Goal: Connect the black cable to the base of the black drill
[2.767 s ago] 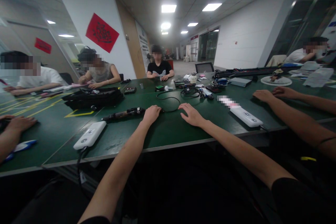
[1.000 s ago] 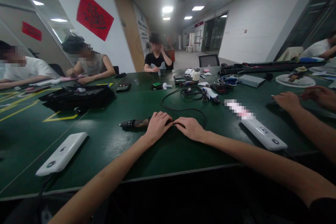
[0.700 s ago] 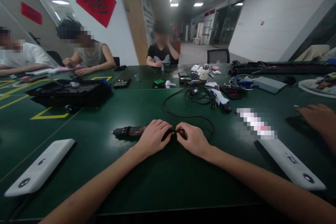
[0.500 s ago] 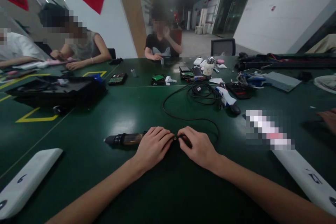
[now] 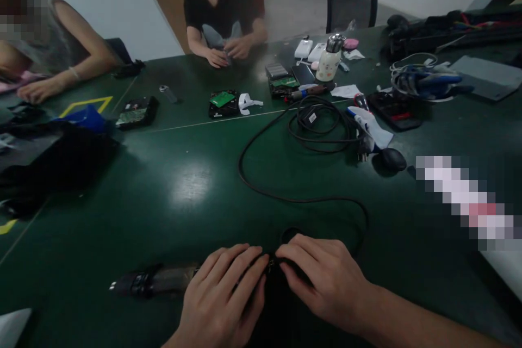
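Observation:
An electric screwdriver [image 5: 163, 281] lies on the green table with its bit end pointing left. My left hand [image 5: 228, 293] is closed over its right end, so that end is hidden. Close to its fingertips, my right hand [image 5: 326, 277] pinches the end of a black cable [image 5: 302, 199]. A small brassy connector part [image 5: 271, 265] shows in the narrow gap between the two hands. I cannot tell whether the plug sits in the screwdriver. From my right hand the cable curves back to a loose coil [image 5: 322, 125].
Past the coil stand a patterned bottle [image 5: 329, 60], circuit-board devices [image 5: 223, 102] and a computer mouse [image 5: 391, 160]. A dark bin-like case [image 5: 57, 157] is at left. Blue cables [image 5: 426, 82] lie at right. Two people sit across the table, one at far left [image 5: 69, 38].
My view has tilted down and moved closer, so the hands appear lower and larger. Both still meet at the cable end. The person opposite has lowered a raised hand to the other.

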### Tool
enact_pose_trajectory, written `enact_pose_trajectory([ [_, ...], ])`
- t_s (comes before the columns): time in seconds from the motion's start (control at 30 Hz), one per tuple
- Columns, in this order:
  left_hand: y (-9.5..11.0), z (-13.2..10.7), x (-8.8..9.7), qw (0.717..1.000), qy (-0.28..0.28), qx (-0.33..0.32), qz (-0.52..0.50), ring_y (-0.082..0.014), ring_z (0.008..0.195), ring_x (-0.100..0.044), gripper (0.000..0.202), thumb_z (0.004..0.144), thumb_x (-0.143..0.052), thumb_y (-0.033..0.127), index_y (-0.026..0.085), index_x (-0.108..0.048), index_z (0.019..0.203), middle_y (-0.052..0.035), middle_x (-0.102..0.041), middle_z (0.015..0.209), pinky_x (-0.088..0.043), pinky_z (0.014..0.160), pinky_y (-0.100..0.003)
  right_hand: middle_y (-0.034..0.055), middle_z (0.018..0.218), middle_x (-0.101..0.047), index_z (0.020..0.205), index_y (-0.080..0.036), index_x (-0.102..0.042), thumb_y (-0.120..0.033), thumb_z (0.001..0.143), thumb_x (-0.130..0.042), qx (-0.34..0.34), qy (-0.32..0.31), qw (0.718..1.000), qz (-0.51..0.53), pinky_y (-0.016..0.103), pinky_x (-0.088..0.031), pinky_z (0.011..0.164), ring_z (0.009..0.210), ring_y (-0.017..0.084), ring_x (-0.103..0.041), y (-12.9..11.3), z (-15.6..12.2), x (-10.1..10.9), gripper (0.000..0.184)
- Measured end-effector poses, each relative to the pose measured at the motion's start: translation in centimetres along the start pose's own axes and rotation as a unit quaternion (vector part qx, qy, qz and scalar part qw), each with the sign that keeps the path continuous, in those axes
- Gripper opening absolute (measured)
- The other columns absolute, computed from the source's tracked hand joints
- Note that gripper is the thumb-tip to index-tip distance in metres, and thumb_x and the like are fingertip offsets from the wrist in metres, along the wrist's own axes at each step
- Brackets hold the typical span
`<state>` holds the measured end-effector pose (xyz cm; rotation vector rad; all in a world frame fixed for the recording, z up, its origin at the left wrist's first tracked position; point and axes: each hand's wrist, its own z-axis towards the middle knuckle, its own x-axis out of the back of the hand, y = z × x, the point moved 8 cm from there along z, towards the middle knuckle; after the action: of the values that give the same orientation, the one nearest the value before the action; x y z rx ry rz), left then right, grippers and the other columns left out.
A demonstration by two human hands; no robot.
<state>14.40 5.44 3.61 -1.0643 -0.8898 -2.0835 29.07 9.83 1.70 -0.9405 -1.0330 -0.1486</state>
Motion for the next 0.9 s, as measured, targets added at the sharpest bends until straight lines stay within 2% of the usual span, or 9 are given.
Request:
enact_pose_trajectory([
  [0.23, -0.3, 0.2, 0.0, 1.000, 0.006, -0.010, -0.001, -0.0217, 0.108, -0.066, 0.027, 0.096, -0.067, 0.014, 0.017, -0.071, 0.122, -0.0034, -0.074, 0.119, -0.048, 0.093, -0.038, 0.0025, 0.089, -0.067, 0.109, -0.021, -0.064, -0.020, 0.105, -0.051, 0.024, 0.037, 0.998, 0.041, 0.028, -0.047, 0.065, 0.076, 0.017, -0.065, 0.0, 0.2, 0.4, 0.013],
  [0.47, -1.4, 0.9, -0.9, 0.995, -0.013, -0.078, 0.058, -0.0223, 0.111, -0.067, 0.035, 0.093, -0.070, 0.015, 0.014, -0.067, 0.128, -0.0057, -0.073, 0.122, -0.050, 0.097, -0.039, 0.0024, 0.090, -0.067, 0.109, -0.022, -0.065, -0.018, 0.104, -0.051, 0.047, 0.047, 0.997, 0.025, 0.028, -0.048, 0.067, 0.075, 0.016, -0.066, 1.4, 2.1, 1.5, 0.015],
  [0.57, -2.5, 2.3, -1.3, 0.992, -0.005, -0.085, 0.090, -0.0216, 0.112, -0.067, 0.034, 0.094, -0.071, 0.018, 0.015, -0.066, 0.127, -0.0060, -0.073, 0.121, -0.052, 0.095, -0.038, 0.0015, 0.093, -0.068, 0.109, -0.023, -0.065, -0.021, 0.105, -0.051, 0.023, 0.058, 0.998, 0.019, 0.028, -0.047, 0.067, 0.077, 0.016, -0.067, 2.5, 3.7, 2.0, 0.015],
  [0.73, -5.0, 5.5, -1.7, 0.992, 0.011, -0.059, 0.112, -0.0205, 0.108, -0.067, 0.031, 0.098, -0.066, 0.022, 0.014, -0.062, 0.128, -0.0072, -0.073, 0.119, -0.055, 0.090, -0.036, 0.0017, 0.095, -0.069, 0.108, -0.025, -0.066, -0.026, 0.106, -0.049, -0.038, 0.096, 0.995, -0.002, 0.028, -0.043, 0.060, 0.074, 0.017, -0.066, 4.3, 6.1, 2.6, 0.017],
  [0.9, -6.0, 7.3, -2.2, 0.990, 0.003, -0.081, 0.114, -0.0201, 0.106, -0.067, 0.029, 0.100, -0.061, 0.024, 0.015, -0.062, 0.127, -0.0068, -0.072, 0.119, -0.054, 0.088, -0.036, 0.0026, 0.099, -0.067, 0.107, -0.024, -0.064, -0.025, 0.105, -0.050, -0.052, 0.097, 0.994, 0.026, 0.028, -0.046, 0.064, 0.078, 0.018, -0.065, 5.4, 7.4, 2.6, 0.015],
])
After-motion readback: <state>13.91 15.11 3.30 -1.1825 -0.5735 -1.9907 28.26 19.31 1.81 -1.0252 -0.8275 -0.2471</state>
